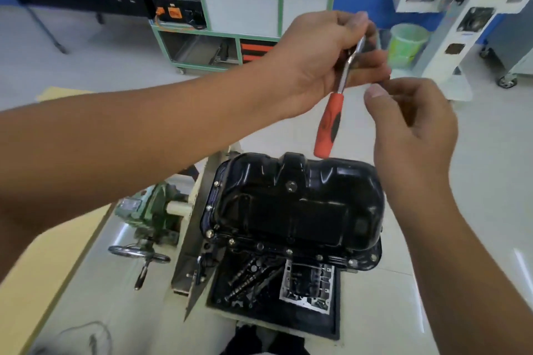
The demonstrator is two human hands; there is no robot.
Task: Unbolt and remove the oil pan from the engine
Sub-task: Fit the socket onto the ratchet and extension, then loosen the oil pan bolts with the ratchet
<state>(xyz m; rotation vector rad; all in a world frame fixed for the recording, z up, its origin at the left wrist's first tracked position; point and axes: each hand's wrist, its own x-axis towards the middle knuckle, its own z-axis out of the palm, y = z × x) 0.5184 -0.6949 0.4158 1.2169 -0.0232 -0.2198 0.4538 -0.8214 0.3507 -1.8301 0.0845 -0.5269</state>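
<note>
The oil pan [297,204] is black and shiny. It sits low in the middle of the picture, at about 6 o'clock from the two hands. It has a deep, bumpy bowl shape with rounded corners. One silver bolt sits on its top, near the middle. A flat rim runs around its edge, and small silver bolts [318,257] dot that rim along the near side and the left side. The pan sits on top of the engine [219,242], so the rim looks fastened down.

The left hand [314,60] is up high, at about 12 o'clock from the pan. Its fingers are curled around the metal top end of a ratchet wrench [331,118]. The wrench has a red and black handle that hangs down and points at 6 o'clock, toward the pan. The handle does not touch the pan.

The right hand [412,121] is at 3 o'clock from the wrench handle, just beside the left hand. Its thumb and fingers are pinched together on a small dark piece close to the wrench head.

That small piece is blurry, so I cannot tell what it is. The wrench head is mostly hidden by the left fingers. Below the pan, at 6 o'clock, a black tray [336,311] holds dark metal parts that are hard to make out. At 9 o'clock from the pan stands a green gear box with a hand wheel [138,252].
</note>
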